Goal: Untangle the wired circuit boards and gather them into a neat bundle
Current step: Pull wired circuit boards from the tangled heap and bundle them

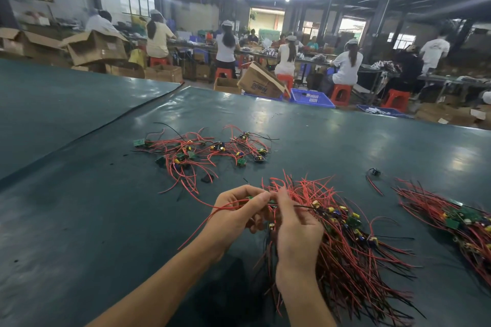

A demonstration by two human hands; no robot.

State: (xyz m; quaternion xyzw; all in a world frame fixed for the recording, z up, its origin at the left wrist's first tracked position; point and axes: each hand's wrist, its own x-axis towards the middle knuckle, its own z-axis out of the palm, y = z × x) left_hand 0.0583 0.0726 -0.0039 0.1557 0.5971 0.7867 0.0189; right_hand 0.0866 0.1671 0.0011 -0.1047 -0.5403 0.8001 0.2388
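Wired circuit boards (202, 151) sprawl in a loose red-and-black tangle at the centre of the frame. A combed bundle (353, 247) lies at lower centre-right and a second bundle (457, 220) at the right edge. One stray piece (373, 174) sits between the two bundles.

On my feed the left hand (239, 210) has its fingers (255, 202) curled, pinching a red wire (202, 223) that trails off to the lower left. The right hand (297, 231) meets it fingertip to fingertip and pinches a thin black wire (297, 206). I cannot tell whether its lower fingers also grip the bundle beneath.

Beyond the far edge, a blue crate (310, 98) holds a few white parts, and a shallower blue tray (380, 110) holds more. Open cardboard boxes (95, 48) stand at upper left, one tipped box (261, 82) near the crate.

The table (79, 220) is covered in dark green sheeting, glossy under the ceiling lights. Behind it, workers (225, 45) in white caps sit on red stools (341, 94) at long benches.
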